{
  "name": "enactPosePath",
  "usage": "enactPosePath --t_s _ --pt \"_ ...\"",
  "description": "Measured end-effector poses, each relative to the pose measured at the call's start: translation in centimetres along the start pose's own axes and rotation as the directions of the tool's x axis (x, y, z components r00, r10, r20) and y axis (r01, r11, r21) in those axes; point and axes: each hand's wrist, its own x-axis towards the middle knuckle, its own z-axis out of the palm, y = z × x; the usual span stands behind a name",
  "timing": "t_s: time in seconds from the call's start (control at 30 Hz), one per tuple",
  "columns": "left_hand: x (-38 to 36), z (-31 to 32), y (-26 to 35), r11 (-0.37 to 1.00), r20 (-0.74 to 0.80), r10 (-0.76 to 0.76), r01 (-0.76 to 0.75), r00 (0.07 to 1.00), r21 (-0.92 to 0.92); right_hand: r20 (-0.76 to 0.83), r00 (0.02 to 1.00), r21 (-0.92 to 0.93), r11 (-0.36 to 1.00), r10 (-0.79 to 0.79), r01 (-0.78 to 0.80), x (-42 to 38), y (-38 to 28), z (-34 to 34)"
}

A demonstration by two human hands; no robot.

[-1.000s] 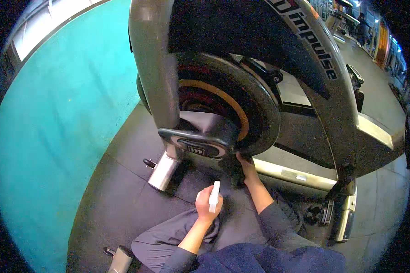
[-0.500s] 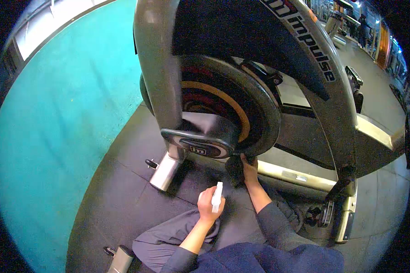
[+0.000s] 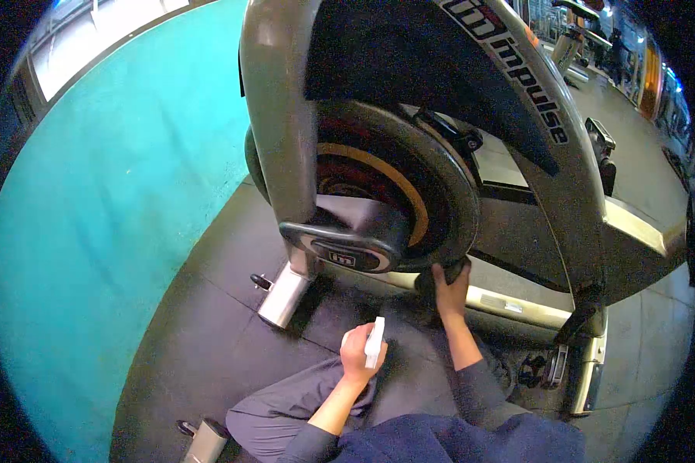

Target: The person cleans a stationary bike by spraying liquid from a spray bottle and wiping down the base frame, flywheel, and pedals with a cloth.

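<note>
My left hand (image 3: 354, 353) is closed around a bottle with a white trigger spray head (image 3: 375, 343), held low over my bent leg. The bottle's body is mostly hidden by the fingers. Farther forward, my right hand (image 3: 451, 295) reaches under the dark flywheel (image 3: 462, 204) of an exercise bike. Bunched in it is a dark cloth (image 3: 426, 285), against the wheel's lower edge. The thumb shows, but the other fingers are partly hidden. Just left of that hand is the bike's black-and-silver front cover (image 3: 344, 251).
The bike's grey frame (image 3: 278, 116) rises in front of me. A pale base rail (image 3: 510, 303) runs right behind my right hand. A silver foot (image 3: 284, 297) with a small wheel stands at left. Beyond lies a teal floor (image 3: 116, 177); another machine (image 3: 567, 50) stands far back.
My right hand and the cloth have moved right along the flywheel's underside. The left hand keeps hold of the spray bottle, and the view has shifted slightly.
</note>
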Motion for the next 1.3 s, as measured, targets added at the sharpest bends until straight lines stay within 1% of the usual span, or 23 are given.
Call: enactPosePath --t_s 0.07,0.1,0.17,0.2,0.23,0.27,0.3,0.37,0.5,0.57,0.6,0.67,0.73,0.83,0.93,1.0,1.1,1.17,1.2,1.27,1.3 --pt "0.0 0.0 0.1 1.0 0.012 -0.008 0.008 1.0 -0.007 -0.107 0.985 -0.278 0.955 -0.135 0.1 0.7 -0.1 -0.9" --pt "0.0 -0.1 0.2 1.0 0.022 -0.014 0.014 1.0 -0.01 -0.108 0.985 -0.282 0.954 -0.134 0.099 1.0 -1.4 -1.6" --pt "0.1 -0.1 0.2 1.0 0.023 -0.019 0.019 1.0 -0.009 -0.043 0.996 -0.342 0.938 -0.079 0.06 1.9 -4.9 -3.2" --pt "0.1 -0.1 0.2 1.0 0.024 -0.023 0.023 0.999 -0.006 -0.043 0.996 -0.345 0.937 -0.078 0.058 2.3 -6.2 -3.5" --pt "0.0 0.0 0.1 1.0 0.026 -0.024 0.025 0.999 -0.009 -0.063 0.958 -0.387 0.891 -0.28 0.235 2.7 -7.4 -3.6" --pt "0.1 0.0 -0.1 1.0 0.018 -0.009 0.009 1.0 -0.006 -0.073 0.878 -0.432 0.809 -0.472 0.399 3.1 -8.6 -3.6" --pt "0.0 0.1 -0.2 1.0 0.01 0.005 -0.005 1.0 -0.004 -0.072 0.879 -0.435 0.808 -0.47 0.397 3.3 -9.8 -3.2" --pt "-0.1 0.2 -0.4 1.0 0.015 0.0 0.0 1.0 -0.008 -0.089 0.84 -0.563 0.723 -0.535 0.4 3.6 -11.6 -2.4" --pt "0.0 0.1 -0.5 1.0 0.011 0.005 -0.005 1.0 -0.021 -0.09 0.843 -0.588 0.711 -0.53 0.385 4.9 -11.9 -2.7" --pt "0.0 0.0 -0.2 1.0 0.021 0.007 -0.007 1.0 -0.011 -0.054 0.885 -0.72 0.632 -0.463 0.287 5.2 -12.7 -3.1" --pt "0.2 0.0 -0.1 1.0 0.022 0.014 -0.014 1.0 0.007 -0.055 0.884 -0.725 0.628 -0.464 0.284 5.3 -12.8 -3.3" --pt "0.3 0.2 -0.1 1.0 0.006 0.015 -0.015 1.0 -0.004 -0.019 0.85 -0.766 0.554 -0.527 0.327 5.5 -12.9 -3.2" --pt "0.3 0.3 0.0 1.0 -0.007 0.008 -0.008 1.0 -0.015 -0.022 0.83 -0.757 0.551 -0.558 0.351 5.7 -12.5 -3.2" --pt "0.6 0.2 0.2 1.0 0.018 0.011 -0.011 1.0 -0.005 -0.039 0.796 -0.736 0.556 -0.603 0.386 6.0 -11.8 -3.2" --pt "1.0 0.1 0.4 0.999 -0.019 0.034 -0.035 0.999 -0.029 -0.06 0.77 -0.714 0.566 -0.635 0.412 6.1 -11.6 -3.0" --pt "0.9 0.2 0.1 0.999 0.018 0.017 -0.016 1.0 -0.039 -0.067 0.756 -0.706 0.566 -0.651 0.425 6.2 -11.4 -2.9" --pt "0.9 0.3 0.0 1.0 0.034 0.002 -0.001 0.999 -0.027 -0.083 0.732 -0.695 0.566 -0.676 0.444 6.1 -11.1 -2.9" --pt "1.0 0.1 0.2 1.0 0.023 0.002 -0.001 1.0 -0.031 -0.044 0.818 -0.706 0.597 -0.574 0.381 5.7 -11.0 -3.0" --pt "1.1 0.1 0.2 0.999 0.016 0.003 -0.002 1.0 -0.034 -0.044 0.816 -0.706 0.596 -0.576 0.383 5.5 -10.7 -2.9" --pt "1.0 0.2 0.1 0.999 0.01 -0.005 0.005 1.0 -0.034 -0.071 0.86 -0.686 0.65 -0.506 0.326 5.1 -9.6 -2.7" --pt "0.9 0.2 0.0 0.999 0.008 -0.014 0.014 1.0 -0.031 -0.069 0.86 -0.686 0.65 -0.505 0.327 4.9 -9.1 -2.5"
